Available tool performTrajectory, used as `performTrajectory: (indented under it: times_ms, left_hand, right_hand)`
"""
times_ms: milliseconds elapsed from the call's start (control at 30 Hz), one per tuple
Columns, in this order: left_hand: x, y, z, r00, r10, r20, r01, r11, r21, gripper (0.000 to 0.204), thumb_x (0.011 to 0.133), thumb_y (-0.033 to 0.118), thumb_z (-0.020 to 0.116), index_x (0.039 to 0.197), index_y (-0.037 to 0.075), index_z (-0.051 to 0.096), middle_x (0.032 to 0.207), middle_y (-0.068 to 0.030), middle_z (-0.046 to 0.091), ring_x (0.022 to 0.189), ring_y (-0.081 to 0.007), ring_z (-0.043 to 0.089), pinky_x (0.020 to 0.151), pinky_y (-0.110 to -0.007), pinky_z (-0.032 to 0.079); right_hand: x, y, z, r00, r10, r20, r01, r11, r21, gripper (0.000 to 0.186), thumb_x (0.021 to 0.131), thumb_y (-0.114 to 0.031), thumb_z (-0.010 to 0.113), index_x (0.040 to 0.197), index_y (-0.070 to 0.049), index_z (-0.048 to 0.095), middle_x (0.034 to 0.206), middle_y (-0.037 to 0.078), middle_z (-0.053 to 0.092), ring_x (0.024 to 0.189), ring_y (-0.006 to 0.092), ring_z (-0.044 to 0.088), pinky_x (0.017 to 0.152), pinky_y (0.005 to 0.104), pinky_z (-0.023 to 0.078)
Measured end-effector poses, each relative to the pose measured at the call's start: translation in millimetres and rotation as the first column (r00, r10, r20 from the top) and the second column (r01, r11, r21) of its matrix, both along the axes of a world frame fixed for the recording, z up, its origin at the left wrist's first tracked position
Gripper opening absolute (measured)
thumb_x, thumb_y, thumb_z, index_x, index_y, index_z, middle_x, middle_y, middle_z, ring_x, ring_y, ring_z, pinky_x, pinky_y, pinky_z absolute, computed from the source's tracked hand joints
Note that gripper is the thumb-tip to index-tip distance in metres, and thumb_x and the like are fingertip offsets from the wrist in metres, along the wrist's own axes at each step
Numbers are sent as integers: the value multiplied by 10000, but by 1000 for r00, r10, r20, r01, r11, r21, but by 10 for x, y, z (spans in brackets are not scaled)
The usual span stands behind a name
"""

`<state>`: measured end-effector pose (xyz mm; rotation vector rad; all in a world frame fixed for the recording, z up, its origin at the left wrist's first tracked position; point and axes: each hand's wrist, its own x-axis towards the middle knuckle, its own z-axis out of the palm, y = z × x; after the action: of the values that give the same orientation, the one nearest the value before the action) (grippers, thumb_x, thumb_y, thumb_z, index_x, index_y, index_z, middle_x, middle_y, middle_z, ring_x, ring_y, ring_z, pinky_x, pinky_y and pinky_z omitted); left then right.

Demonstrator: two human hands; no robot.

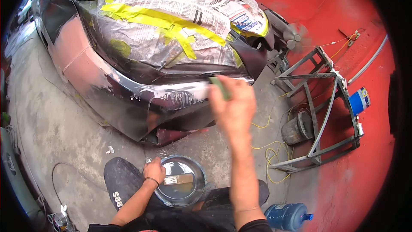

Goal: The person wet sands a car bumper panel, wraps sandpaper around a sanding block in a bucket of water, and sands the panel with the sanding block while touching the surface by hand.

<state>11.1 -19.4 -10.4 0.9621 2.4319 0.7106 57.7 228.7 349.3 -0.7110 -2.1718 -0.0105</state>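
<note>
Apparently sanding now: right hand (233, 103) gripping green pad (220, 88) on bumper (141, 99); left hand's (155, 170) hold unclear; next stroke needs even pressure.

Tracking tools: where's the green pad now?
The green pad is in the right hand, just right of the head view's centre, at the white-streaked car panel.

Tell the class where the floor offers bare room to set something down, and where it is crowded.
Bare concrete lies left, between the bumper and dark hose; a smaller strip separates the bumper from the basin. The right is crowded: metal frame, dark bucket and yellow cord bunch together.
</note>
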Motion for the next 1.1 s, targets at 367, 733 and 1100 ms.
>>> performTrajectory:
  times_ms: [367,733,1100]
  left_hand:
    - [30,10,-17,1000,-14,27,14,1000,9,366,912,200,698,1234,30,661,1180,-207,764,1123,-402,741,1078,-573,486]
    - [30,21,-74,1000,-2,-28,3,1000,10,319,900,196,698,1173,35,668,1127,-214,768,1089,-406,750,1044,-575,498]
    - [0,25,-29,1000,-13,13,13,999,34,327,881,177,704,1158,9,654,1144,-238,766,1085,-450,736,1021,-564,524]
  right_hand:
    - [476,1238,-228,969,-246,-1,245,967,-70,331,980,-327,792,1259,-154,838,1256,135,784,1134,368,692,1016,475,554]
    - [463,1250,-340,969,-243,52,238,968,83,298,995,-273,779,1248,-123,824,1229,150,776,1105,385,677,1023,492,527]
    - [438,1155,-184,986,-158,-55,149,979,-141,354,953,-350,826,1258,-170,845,1241,153,797,1153,370,738,1041,479,556]
